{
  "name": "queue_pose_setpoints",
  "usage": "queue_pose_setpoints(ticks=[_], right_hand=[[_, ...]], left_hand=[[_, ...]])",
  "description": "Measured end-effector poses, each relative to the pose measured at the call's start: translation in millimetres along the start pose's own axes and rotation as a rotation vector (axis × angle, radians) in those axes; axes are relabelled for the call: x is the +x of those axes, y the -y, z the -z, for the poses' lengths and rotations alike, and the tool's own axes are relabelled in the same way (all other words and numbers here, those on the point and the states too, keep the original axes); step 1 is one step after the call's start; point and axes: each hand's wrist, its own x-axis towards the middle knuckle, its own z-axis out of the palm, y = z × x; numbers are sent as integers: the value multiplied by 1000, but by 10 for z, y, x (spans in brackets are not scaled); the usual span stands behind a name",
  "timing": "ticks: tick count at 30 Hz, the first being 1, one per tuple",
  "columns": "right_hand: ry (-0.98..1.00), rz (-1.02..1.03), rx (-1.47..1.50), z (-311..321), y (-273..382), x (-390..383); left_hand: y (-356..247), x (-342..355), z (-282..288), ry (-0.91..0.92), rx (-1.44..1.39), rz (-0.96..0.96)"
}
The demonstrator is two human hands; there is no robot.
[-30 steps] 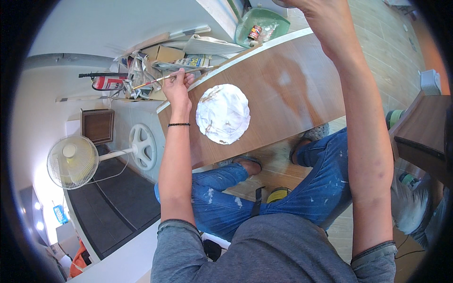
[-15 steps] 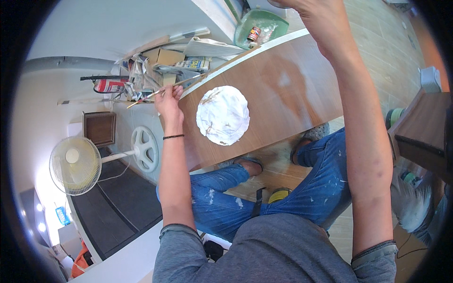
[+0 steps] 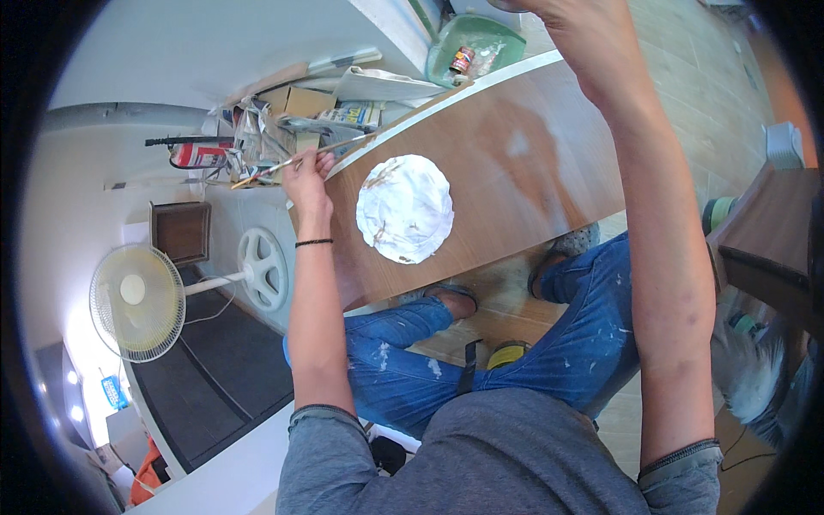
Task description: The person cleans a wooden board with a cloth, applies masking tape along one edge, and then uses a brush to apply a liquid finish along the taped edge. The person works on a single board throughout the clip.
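Note:
My left hand [image 3: 307, 176] is closed around a thin paintbrush [image 3: 273, 169] at the left end of a brown wood-grain board [image 3: 463, 184]. The brush slants, one end pointing to the lower left and the other reaching over the board's far edge. To the right of this hand, a round white disc [image 3: 405, 209] with a crinkled surface and brown smears lies on the board. My right hand [image 3: 585, 30] is raised at the top edge of the picture, its fingers mostly cut off. A grey rounded thing [image 3: 508, 5] shows beside it, too cropped to name.
A green dustpan [image 3: 493, 43] with a small can [image 3: 462, 60] sits beyond the board. Newspapers and cardboard [image 3: 300, 105] pile up at the far left, near a red fire extinguisher [image 3: 199, 154]. A standing fan [image 3: 137, 300] is left; a dark wooden piece [image 3: 768, 232], right.
The paintbrush has tilted slightly, its lower-left end rising a little as my left hand shifts. My right arm stays almost where it was.

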Motion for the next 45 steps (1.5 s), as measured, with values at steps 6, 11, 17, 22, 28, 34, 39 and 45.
queue_pose_setpoints(ticks=[6,11,17,22,28,34,39,45], right_hand=[[5,-1,31,34,-13,-17],[17,18,13,6,-29,-13],[9,19,45,13,-59,5],[-13,0,20,12,-41,13],[-3,-42,6,53,-88,52],[1,-20,14,41,-91,47],[5,-15,-22,54,-87,48],[3,-18,3,41,-85,42]], left_hand=[[-62,11,139,41,-62,11],[-73,183,-71,168,6,122],[-130,667,-164,370,102,283],[-69,901,-228,424,293,341],[1,984,-295,445,325,377],[75,1063,-208,397,312,358],[64,1010,-233,389,299,344],[54,981,-211,361,314,323]])
